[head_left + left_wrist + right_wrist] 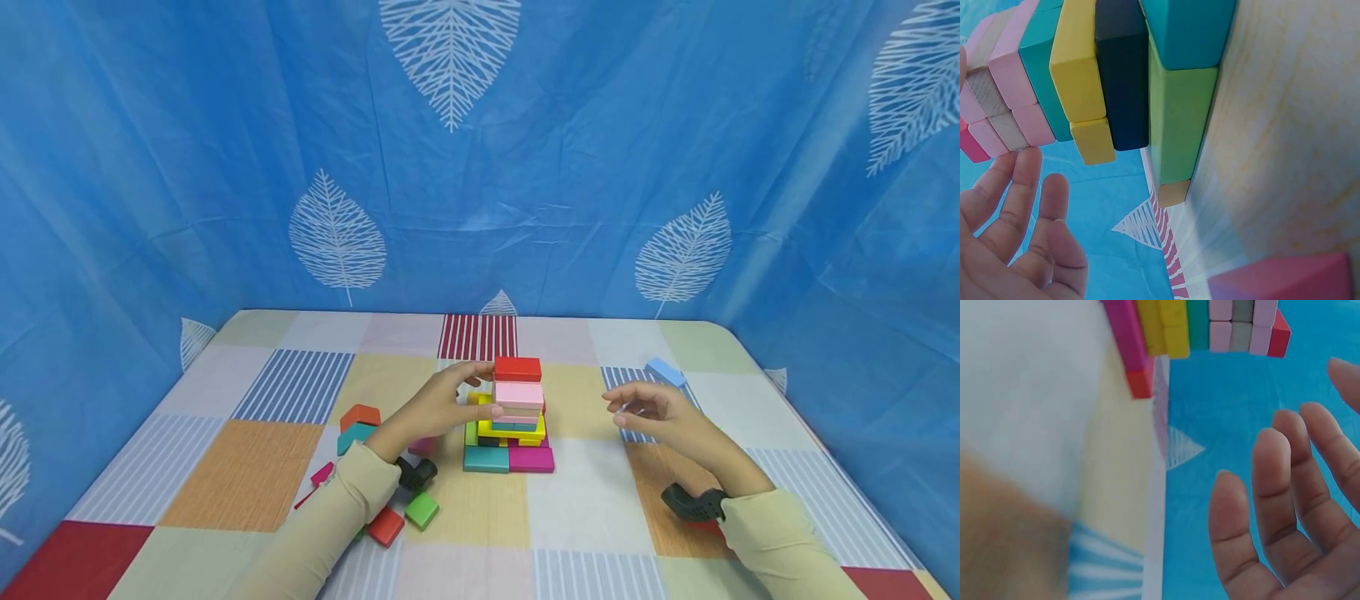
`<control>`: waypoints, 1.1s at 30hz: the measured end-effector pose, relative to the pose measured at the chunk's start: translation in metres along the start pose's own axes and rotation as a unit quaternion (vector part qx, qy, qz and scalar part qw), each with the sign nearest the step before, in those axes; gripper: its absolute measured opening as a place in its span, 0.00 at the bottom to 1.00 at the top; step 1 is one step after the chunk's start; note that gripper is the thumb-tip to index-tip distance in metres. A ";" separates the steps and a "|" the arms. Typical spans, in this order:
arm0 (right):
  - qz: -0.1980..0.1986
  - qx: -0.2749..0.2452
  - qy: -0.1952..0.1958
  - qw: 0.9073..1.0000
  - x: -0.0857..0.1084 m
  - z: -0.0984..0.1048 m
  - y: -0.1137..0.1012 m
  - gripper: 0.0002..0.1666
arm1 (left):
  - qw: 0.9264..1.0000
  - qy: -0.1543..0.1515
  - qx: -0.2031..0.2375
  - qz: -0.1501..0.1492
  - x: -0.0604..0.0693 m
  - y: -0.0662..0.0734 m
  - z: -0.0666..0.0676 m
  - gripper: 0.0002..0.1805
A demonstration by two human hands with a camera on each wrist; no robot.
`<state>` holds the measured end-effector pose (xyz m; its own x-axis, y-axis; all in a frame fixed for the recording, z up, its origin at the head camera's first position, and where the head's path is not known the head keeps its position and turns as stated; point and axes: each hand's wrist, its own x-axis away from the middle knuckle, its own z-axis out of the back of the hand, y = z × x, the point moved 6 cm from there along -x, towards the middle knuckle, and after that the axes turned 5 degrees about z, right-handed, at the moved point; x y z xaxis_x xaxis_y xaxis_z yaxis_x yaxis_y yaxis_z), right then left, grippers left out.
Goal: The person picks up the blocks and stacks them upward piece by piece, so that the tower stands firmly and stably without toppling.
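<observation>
A layered stack of coloured wooden blocks stands on the table, with a red block point(517, 368) on top. Pink blocks point(517, 394) with a plain wood layer lie beneath it, then teal, yellow blocks point(528, 431) and a dark layer, on a base with a teal block point(486, 459) and a magenta block point(531, 459). My left hand point(444, 402) is at the stack's upper left side; its fingertips point(1027, 157) touch the pink and wood layers. Apart from the stack, to its right, my right hand point(660, 417) hovers with loosely bent fingers, holding nothing.
Loose blocks lie around my left forearm, among them an orange-red block point(361, 415), a red block point(386, 527) and a green block point(422, 511). A light blue block point(665, 372) lies beyond my right hand. Blue curtain point(480, 208) hangs behind the table.
</observation>
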<state>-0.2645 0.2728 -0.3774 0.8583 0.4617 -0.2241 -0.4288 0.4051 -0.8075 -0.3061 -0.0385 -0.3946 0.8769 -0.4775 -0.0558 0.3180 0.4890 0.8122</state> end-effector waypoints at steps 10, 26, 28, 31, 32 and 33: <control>0.023 0.005 -0.029 0.999 0.042 0.021 0.020 0.16 | 1.000 0.000 -0.003 -0.003 0.000 0.000 0.000 0.40; -0.097 -0.075 -0.156 0.980 0.105 0.049 0.062 0.12 | 1.000 -0.005 -0.001 -0.006 0.000 0.002 0.000 0.39; -0.103 -0.096 -0.171 0.975 0.113 0.050 0.066 0.12 | 1.000 -0.004 0.001 -0.005 0.000 0.002 -0.001 0.39; -0.109 -0.122 -0.186 0.969 0.121 0.050 0.069 0.14 | 1.000 -0.005 0.005 -0.005 0.000 0.000 0.000 0.40; -0.101 -0.128 -0.188 0.968 0.123 0.049 0.069 0.15 | 1.000 -0.005 0.006 -0.005 0.000 0.000 -0.001 0.40; -0.097 -0.133 -0.188 0.968 0.125 0.048 0.070 0.16 | 1.000 -0.005 0.006 -0.005 0.000 0.000 -0.001 0.40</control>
<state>-0.2005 0.3967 -0.4357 0.7311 0.6717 0.1198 -0.1395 0.3191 -0.9374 -0.3055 -0.0383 -0.3950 0.8703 -0.4893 -0.0573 0.3212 0.4753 0.8191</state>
